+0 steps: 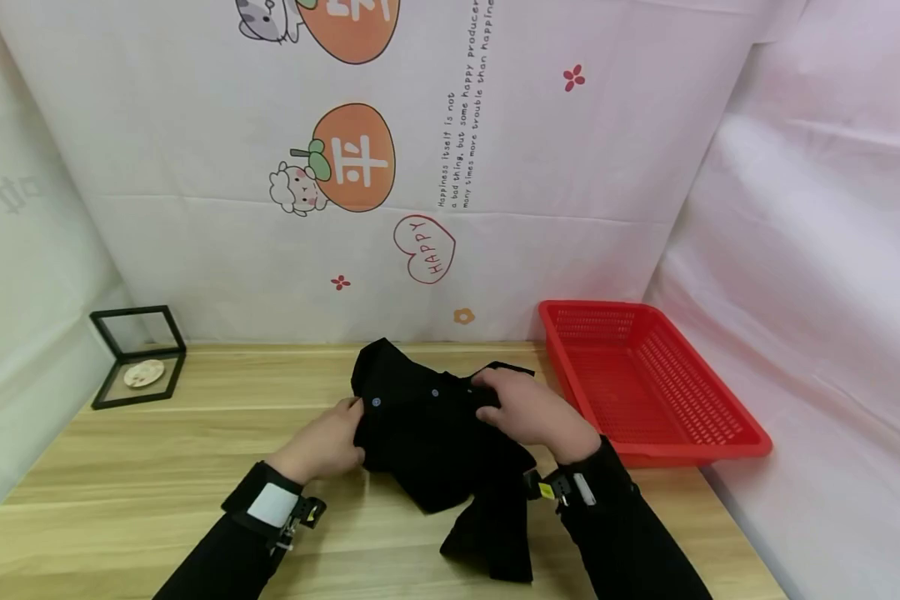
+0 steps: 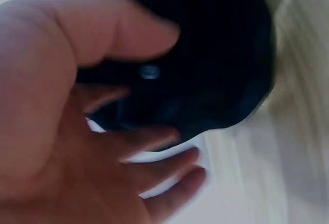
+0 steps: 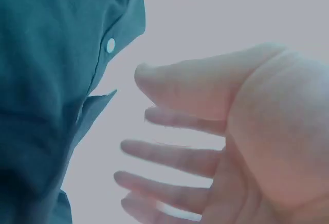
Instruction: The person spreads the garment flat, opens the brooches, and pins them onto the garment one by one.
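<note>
A black buttoned shirt (image 1: 427, 433) lies bunched on the table, a sleeve-like strip of cloth trailing toward the near edge. At its left edge is my left hand (image 1: 326, 442); in the left wrist view that hand (image 2: 77, 106) has thumb and fingers apart, blurred, with dark cloth and a button beyond them. Over the shirt's right part reaches my right hand (image 1: 536, 408). In the right wrist view the right hand (image 3: 247, 142) has its fingers spread and holds nothing, beside the shirt (image 3: 51, 80), which looks teal there.
A red plastic basket (image 1: 720, 452) stands at the right, close to my right forearm. On the left, a black-framed clear case (image 1: 138, 357) stands propped with a pale round piece (image 1: 144, 373) in it. Printed white cloth (image 1: 532, 167) hangs behind the wooden table (image 1: 217, 433).
</note>
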Demonstrator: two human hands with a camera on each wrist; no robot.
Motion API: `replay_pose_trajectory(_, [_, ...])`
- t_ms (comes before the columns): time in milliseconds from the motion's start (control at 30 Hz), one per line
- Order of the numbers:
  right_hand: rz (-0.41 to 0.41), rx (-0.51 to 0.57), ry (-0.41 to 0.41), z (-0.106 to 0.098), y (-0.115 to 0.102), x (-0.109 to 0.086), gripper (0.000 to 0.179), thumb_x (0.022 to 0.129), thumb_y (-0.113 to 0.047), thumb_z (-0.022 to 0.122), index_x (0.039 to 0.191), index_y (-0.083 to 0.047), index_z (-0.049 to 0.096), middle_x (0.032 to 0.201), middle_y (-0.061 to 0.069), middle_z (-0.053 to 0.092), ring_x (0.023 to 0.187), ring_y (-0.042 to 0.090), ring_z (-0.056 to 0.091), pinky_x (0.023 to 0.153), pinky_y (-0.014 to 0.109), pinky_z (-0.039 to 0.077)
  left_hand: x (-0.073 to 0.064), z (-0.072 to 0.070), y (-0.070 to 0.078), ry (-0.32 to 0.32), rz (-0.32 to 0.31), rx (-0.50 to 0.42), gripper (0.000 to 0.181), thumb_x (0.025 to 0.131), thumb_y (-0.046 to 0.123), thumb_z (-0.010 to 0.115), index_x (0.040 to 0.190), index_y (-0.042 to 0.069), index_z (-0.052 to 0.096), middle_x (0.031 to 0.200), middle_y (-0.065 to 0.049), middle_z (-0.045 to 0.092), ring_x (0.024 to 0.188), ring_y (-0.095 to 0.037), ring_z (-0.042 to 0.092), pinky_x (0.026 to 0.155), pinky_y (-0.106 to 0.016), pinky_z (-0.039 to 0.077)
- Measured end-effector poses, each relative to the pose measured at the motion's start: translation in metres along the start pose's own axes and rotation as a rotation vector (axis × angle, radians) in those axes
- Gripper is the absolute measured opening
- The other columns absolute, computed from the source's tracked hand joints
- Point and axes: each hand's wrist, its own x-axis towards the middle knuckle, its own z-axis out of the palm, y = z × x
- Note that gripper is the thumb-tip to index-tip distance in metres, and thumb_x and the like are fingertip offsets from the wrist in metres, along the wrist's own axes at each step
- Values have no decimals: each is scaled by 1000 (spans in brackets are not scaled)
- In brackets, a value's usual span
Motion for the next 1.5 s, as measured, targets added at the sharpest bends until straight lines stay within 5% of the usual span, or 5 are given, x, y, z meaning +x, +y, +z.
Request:
replay_pose_trajectory(367, [-9,-145,-234,15,3,46,79,83,-22,84,151,-26,44,139,4,52,118,19,52,100,38,44,18,15,2,170,58,-44,64,86,-1,65,144,-14,39,134,-24,49,114,-32,57,97,-43,47])
replay_pose_trajectory(567, [-98,-156,-287,24,1,63,44,85,-19,82,125,-21,64,115,1,63,104,16,59,92,36,49,29,18,3,233,98,-95,38,86,-9,59,123,-6,59,120,-17,60,111,-32,60,95,-44,49])
replay_pose_trajectory(1000, [-210,-128,-101,10,18,67,14,91,-5,64,91,-12,51,78,1,51,74,17,47,71,35,42,24,0,0,428,90,-329,21,92,5,66,109,9,54,79,-6,63,72,-21,59,70,-43,51])
replay_pose_trajectory(1267, [-256,-120,-113,5,20,68,16,89,-7,72,99,-11,60,132,10,56,108,20,56,95,35,46,23,-3,-2,527,137,-297,17,92,3,69,104,9,59,97,-11,69,93,-28,67,83,-49,52])
replay_pose_trajectory(1500, [-242,-122,-23,3,28,66,22,85,-6,74,85,-15,53,76,-4,51,74,16,49,71,33,45,23,-5,-2,542,149,-253,20,89,2,70,107,7,61,100,-12,70,91,-28,67,80,-49,53])
